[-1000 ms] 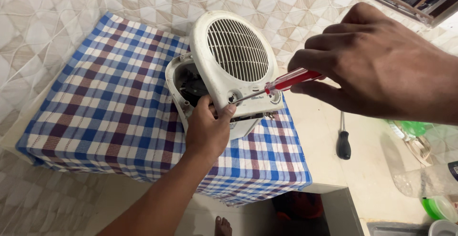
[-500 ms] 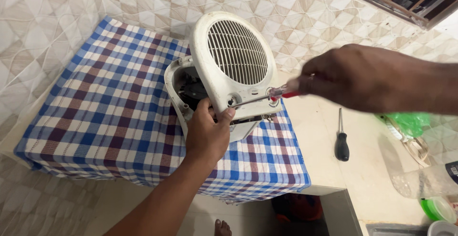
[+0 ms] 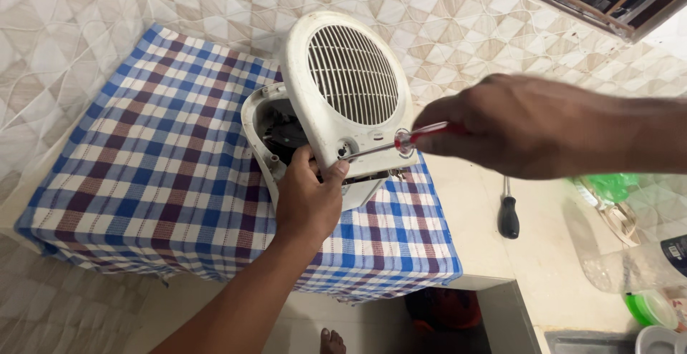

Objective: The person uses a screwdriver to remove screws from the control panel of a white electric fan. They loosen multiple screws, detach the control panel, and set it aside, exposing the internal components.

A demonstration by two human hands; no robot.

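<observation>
A white fan heater point(image 3: 343, 86) with a round front grille stands on a blue, white and maroon checked cloth point(image 3: 164, 154). Its front cover is pulled away from the rear housing, showing dark parts inside. My left hand point(image 3: 308, 197) grips the lower edge of the front cover, thumb on its face. My right hand point(image 3: 529, 125) holds a red-handled screwdriver point(image 3: 422, 134), its metal tip set against a small round hole near the cover's lower edge.
A black-handled screwdriver point(image 3: 508, 214) lies on the beige counter to the right. Green plastic point(image 3: 608, 186), a clear bottle point(image 3: 637, 264) and a green-lidded container point(image 3: 655, 310) sit at the far right. Tiled wall stands behind; a bare foot point(image 3: 330, 341) shows below.
My right hand has dropped lower and turned over the screwdriver handle, hiding more of it. The tip stays at the same hole. My left hand keeps its grip on the cover.
</observation>
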